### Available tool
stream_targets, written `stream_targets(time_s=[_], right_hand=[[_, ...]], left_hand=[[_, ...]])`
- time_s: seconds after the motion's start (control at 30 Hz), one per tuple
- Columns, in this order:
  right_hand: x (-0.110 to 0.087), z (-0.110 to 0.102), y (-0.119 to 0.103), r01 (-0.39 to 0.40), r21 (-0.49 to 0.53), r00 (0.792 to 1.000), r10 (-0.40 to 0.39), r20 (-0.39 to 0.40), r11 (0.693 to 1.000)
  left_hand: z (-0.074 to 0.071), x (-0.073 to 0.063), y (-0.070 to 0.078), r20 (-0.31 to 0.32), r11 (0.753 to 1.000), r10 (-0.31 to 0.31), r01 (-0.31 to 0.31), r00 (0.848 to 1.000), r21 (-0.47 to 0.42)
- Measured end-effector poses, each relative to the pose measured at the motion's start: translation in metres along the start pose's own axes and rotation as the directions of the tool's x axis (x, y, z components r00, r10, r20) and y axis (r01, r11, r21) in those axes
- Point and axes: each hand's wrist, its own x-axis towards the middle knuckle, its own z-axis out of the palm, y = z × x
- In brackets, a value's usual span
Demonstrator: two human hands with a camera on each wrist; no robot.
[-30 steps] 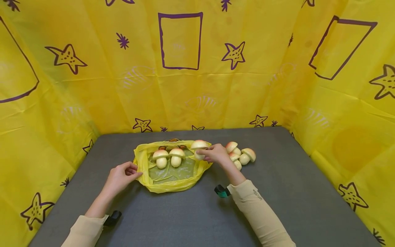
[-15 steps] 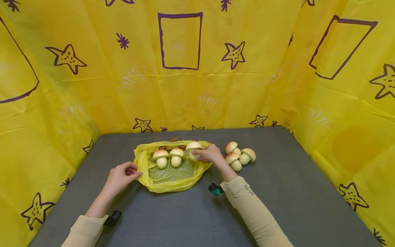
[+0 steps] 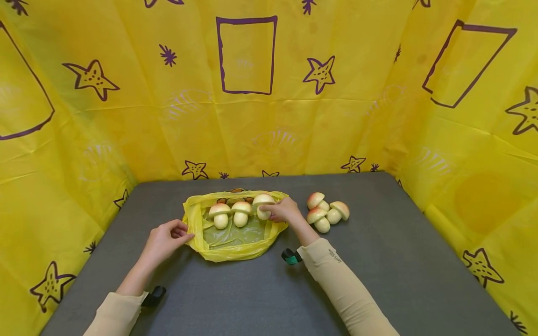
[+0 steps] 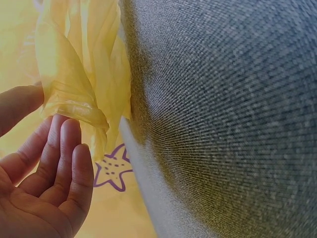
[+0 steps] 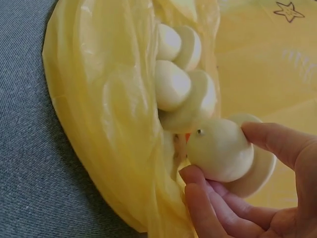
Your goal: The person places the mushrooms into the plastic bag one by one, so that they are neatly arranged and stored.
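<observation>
A yellow plastic bag [image 3: 235, 253] lies with its mouth spread wide on the grey table. My left hand [image 3: 165, 239] pinches its left rim; in the left wrist view the thumb is partly behind the film [image 4: 74, 84], with fingertips on the near side. Two toy mushrooms [image 3: 220, 212] with cream stems and reddish caps sit side by side in the bag. To their right, my right hand [image 3: 287, 211] holds a third mushroom [image 3: 262, 200] at the bag's opening. Thumb and fingers grip its round stem [image 5: 220, 148], cap facing away in the right wrist view.
Three more toy mushrooms [image 3: 317, 214] lie clustered on the table [image 3: 378, 242], right of the bag. Brown-orange patches [image 3: 237, 190] show along the bag's far side. Yellow patterned cloth [image 3: 248, 135] walls in the back and sides. A dark wrist strap [image 3: 291, 256] hangs by the right cuff.
My right hand has carried its mushroom left and slightly down, from above the bag's right rim to beside the two inside. The left hand has stayed at the rim.
</observation>
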Motion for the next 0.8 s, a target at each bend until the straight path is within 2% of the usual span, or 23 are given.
stream_targets(time_s=[0.63, 0.8], right_hand=[[0.001, 0.007, 0.007, -0.001, -0.140, 0.998, -0.007, -0.062, 0.990], [0.001, 0.011, 0.009, 0.025, -0.195, 0.997, -0.039, -0.073, 0.981]], left_hand=[[0.000, 0.000, 0.002, -0.002, 1.000, -0.002, 0.002, 1.000, 0.005], [0.000, -0.001, 0.002, -0.002, 1.000, -0.004, 0.004, 1.000, -0.001]])
